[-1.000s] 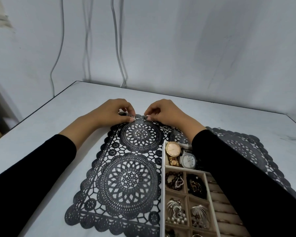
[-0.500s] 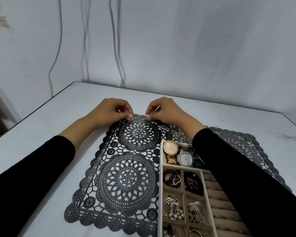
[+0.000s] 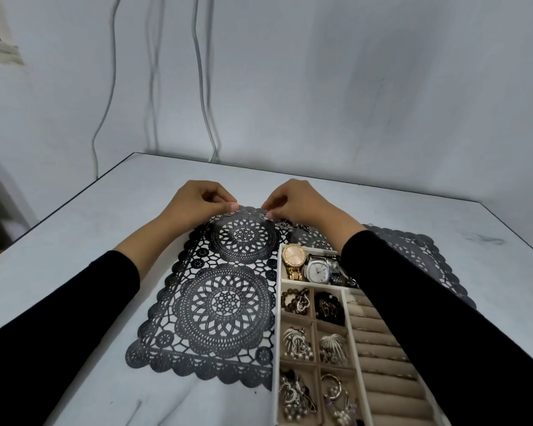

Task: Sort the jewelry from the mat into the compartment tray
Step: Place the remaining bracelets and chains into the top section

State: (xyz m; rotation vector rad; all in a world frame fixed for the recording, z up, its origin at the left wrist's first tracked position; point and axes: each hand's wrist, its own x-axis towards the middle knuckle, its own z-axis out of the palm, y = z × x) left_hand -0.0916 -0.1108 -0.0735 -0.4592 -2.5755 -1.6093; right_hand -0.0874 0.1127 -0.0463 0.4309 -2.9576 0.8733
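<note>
Two hands are engaged at the far edge of the mat. The step in hand is judged to be the pick-up of small pieces, with transfer to the compartment tray not yet begun.

The left hand is curled, thumb and forefinger pressed tip to tip. Whether anything is caught between them cannot be told. A thin ring is seen on the mat just beneath those fingertips.

The right hand is curled likewise. A small hoop appears to be pinched at its fingertips, though the hoop may equally be resting on the mat.

Further loose pieces lie just behind the right fingertips, toward the wrist. The tray is placed well back from the fingers, near the elbows, under the right forearm.

For the next move, a firm pinch on a very thin item is called for, then a lift clear of the lace openings, where snagging is judged likely. A carry back toward the body and a choice of matching compartment are then required.

The far compartment holds a gold watch and a silver watch, and the nearer cells hold mixed pieces too tangled to name.

The tray's right side and part of the mat are hidden by the right sleeve. The tray's near end is cut off by the frame.
</note>
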